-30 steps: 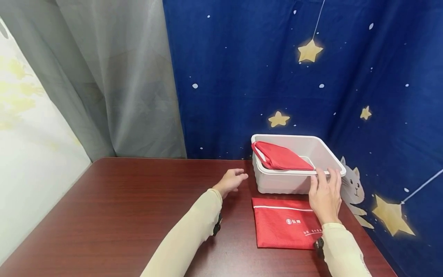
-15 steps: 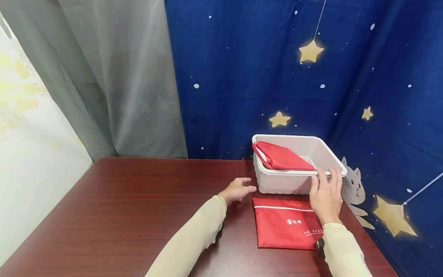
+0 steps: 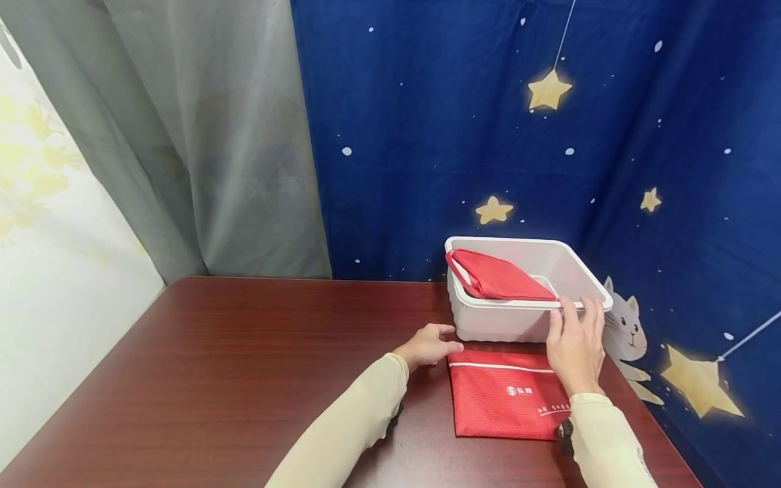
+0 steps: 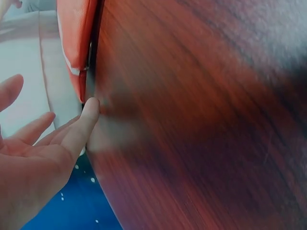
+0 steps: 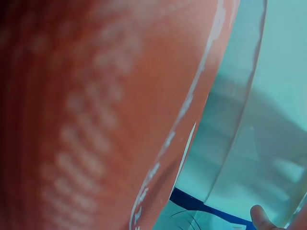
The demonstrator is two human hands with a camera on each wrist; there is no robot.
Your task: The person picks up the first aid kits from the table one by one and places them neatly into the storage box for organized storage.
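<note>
White bin (image 3: pixel 503 322), flat red pouch (image 3: pixel 506 401)

A reddish-brown, apparently wooden table (image 3: pixel 244 373) carries a white bin (image 3: pixel 500 322) and a flat red pouch (image 3: pixel 497 407).

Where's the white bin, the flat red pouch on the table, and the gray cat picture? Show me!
White bin (image 3: pixel 502 324): head view, on its front wall.
Flat red pouch (image 3: pixel 508 405): head view, on its upper face.
Gray cat picture (image 3: pixel 628 329): head view, on the cat's face.
</note>
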